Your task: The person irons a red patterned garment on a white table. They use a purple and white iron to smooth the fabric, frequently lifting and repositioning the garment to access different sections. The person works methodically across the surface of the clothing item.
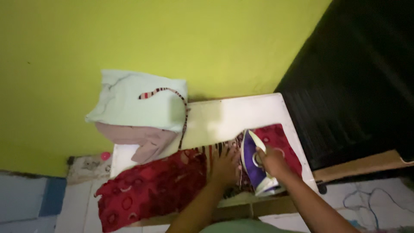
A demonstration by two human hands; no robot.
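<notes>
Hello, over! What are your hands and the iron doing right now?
Right hand grips purple iron on red patterned cloth. Left hand flat, pinning cloth. Folded laundry pile beside, clear of iron.

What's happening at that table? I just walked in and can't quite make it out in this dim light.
A person is ironing. The right hand grips a purple and white iron on a red patterned cloth, while the left hand lies flat on the cloth beside it. Folded clothes sit stacked at the white table's far left.
</notes>
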